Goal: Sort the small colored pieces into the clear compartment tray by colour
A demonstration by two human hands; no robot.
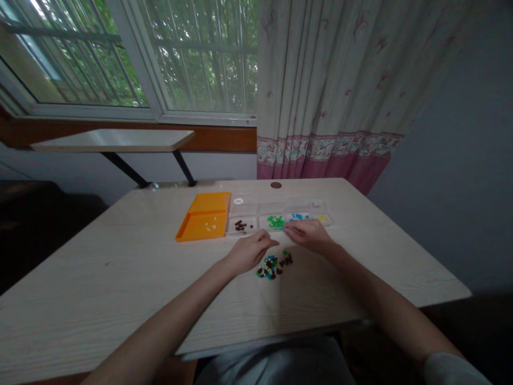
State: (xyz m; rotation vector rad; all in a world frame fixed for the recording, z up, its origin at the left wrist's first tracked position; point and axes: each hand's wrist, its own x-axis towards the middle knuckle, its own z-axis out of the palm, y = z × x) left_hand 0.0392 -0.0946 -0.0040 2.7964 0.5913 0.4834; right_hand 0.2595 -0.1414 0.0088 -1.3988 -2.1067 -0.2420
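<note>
My right hand (308, 233) is pinched at the front edge of the clear boxes, with what looks like a small blue brick (284, 228) at its fingertips. My left hand (251, 250) hovers just beyond a mixed pile of small bricks (269, 267); its fingers are curled together, and what they hold, if anything, is hidden. Brown, green, blue and pale bricks make up the pile. Green bricks (276, 221) lie in the clear box nearest my right fingertips. Blue bricks (298, 217) and yellow bricks (323, 218) sit in boxes behind that hand.
To the left, an open orange box (185, 230) holds several pale bricks (211, 223). Beside it, a clear box contains brown bricks (240, 226). Clear lids (271, 203) lie folded back behind. A raised shelf (120, 140) stands at the table's (120, 256) back left.
</note>
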